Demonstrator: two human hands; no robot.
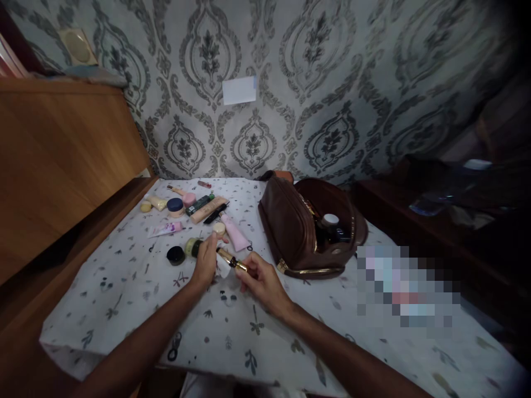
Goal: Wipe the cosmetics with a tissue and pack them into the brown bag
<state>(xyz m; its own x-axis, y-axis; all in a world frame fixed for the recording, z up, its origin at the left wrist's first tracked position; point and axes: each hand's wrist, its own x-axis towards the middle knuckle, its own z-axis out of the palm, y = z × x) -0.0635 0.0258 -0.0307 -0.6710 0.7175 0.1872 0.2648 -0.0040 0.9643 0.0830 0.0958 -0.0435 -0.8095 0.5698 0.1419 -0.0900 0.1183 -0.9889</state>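
My right hand [262, 281] pinches the near end of a slim gold-and-black cosmetic tube [230, 257], which points up and left. At its far end, my left hand [204, 264] is closed on a crumpled white wipe [223, 266]; whether the wipe touches the tube is hard to make out. A green jar [192, 247] lies partly hidden behind my left hand, beside a round black lid [175, 255]. Just beyond my fingers are a small cream-coloured pot [219, 228] and a pink squeeze tube [234, 232].
An open brown leather bag [286, 221] stands at the right, holding a white-capped bottle [331, 220]. Farther back lie a navy-lidded jar [175, 206], a beige tube [209, 210] and several other cosmetics. A wooden cabinet [66, 138] borders the left; a patterned wall rises behind.
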